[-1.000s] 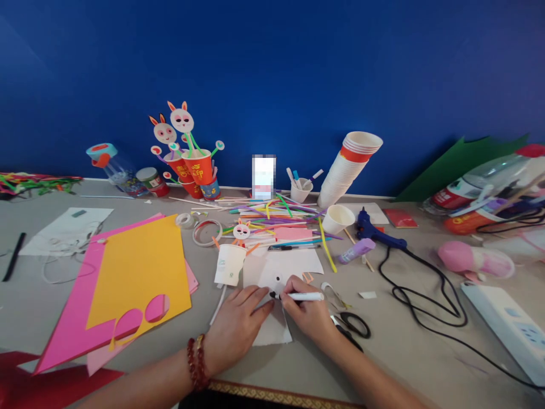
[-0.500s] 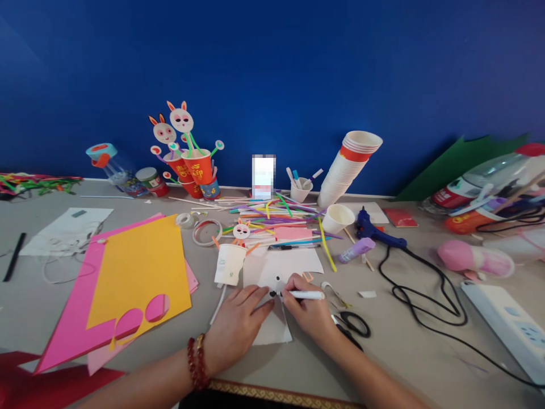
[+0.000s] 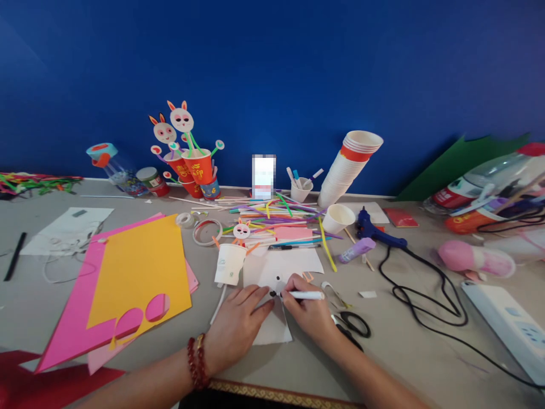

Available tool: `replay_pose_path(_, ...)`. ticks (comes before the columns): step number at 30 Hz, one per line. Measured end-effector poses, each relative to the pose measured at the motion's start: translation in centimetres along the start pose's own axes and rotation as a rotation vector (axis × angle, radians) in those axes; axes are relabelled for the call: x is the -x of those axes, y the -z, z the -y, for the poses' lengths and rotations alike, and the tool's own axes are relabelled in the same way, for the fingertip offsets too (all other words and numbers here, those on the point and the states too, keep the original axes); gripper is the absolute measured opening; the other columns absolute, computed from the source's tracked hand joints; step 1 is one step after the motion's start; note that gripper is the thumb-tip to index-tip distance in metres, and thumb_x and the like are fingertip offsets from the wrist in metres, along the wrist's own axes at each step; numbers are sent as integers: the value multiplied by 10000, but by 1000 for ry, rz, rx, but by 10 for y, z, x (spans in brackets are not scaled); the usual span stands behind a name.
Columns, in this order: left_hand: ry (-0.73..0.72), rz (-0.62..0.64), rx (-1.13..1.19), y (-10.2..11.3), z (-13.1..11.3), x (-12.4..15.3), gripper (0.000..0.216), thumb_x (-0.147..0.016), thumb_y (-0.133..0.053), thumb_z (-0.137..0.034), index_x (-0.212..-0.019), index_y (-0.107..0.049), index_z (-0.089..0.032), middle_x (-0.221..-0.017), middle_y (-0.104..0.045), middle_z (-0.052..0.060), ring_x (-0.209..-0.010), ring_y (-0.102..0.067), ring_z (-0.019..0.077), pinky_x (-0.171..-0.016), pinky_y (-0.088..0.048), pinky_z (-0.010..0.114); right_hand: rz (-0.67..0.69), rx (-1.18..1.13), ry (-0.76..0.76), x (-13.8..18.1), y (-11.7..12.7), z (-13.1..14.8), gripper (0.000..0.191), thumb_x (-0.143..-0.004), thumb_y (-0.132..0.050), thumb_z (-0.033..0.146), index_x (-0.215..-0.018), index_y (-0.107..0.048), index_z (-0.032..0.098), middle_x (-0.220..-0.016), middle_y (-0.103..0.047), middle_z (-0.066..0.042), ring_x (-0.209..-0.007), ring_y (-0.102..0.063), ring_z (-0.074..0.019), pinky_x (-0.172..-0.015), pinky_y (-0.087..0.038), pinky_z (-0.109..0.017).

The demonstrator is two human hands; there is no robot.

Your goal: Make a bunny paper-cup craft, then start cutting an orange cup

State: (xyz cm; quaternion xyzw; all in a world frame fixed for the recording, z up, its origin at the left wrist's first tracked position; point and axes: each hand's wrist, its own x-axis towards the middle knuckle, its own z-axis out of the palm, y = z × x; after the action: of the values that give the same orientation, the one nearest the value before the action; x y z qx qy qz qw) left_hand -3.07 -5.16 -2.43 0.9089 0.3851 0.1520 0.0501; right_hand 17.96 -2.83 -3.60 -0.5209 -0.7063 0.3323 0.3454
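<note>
Fingers of the right hand [image 3: 310, 316] pinch a white marker [image 3: 311, 295] above the white paper [image 3: 271, 330] at lower centre; the left hand's [image 3: 236, 319] rest extended, unclenched, on that paper. Black-handled scissors [image 3: 349, 338] lie at lower right.

Compared with 1 second ago, the tip of the white marker [image 3: 310, 295] in the right hand [image 3: 307, 308] sits slightly farther toward 3 o'clock from the lower black mark [image 3: 273, 293].

White marker [image 3: 310, 295]; white paper [image 3: 272, 332]; black dots [image 3: 273, 293]
</note>
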Motion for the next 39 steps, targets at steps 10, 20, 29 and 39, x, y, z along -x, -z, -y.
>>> replay_pose_path(10, -10, -18, -12, -1, 0, 1, 372, -906, -513, -92, -1247, -611, -202, -1313, -617, 91, -1180, -544, 260, -980, -468, 430, -16, -32, -9, -1, 0, 1, 182, -871, -514, 240, -692, -477, 243, -577, -476, 50, -535, -447, -143, -520, -335, -247)
replay_pose_path(20, -10, -16, -8, 0, 0, 0, 388, -900, -512, -82, -1258, -606, -199, -1322, -611, 95, -1188, -542, 256, -981, -467, 419, -18, -72, -11, 0, 0, 1, 190, -887, -522, 265, -700, -505, 239, -586, -508, 41, -540, -461, -143, -520, -356, -247)
replay_pose_path(29, -6, -25, -6, 0, 0, 0, 368, -897, -531, -93, -1236, -621, -204, -1312, -620, 92, -1182, -545, 249, -980, -470, 413, -100, -174, -54, -3, 2, 6, 172, -899, -520, 265, -735, -548, 220, -638, -576, 1, -599, -532, -159, -557, -414, -257)
replay_pose_path(39, -11, -42, 0, 0, 0, 1, 353, -896, -531, -89, -1216, -626, -206, -1325, -620, 79, -1176, -544, 250, -966, -476, 416, -155, -239, -149, -5, 20, -8, 196, -898, -536, 331, -736, -528, 220, -581, -543, 30, -533, -501, -139, -498, -386, -238)
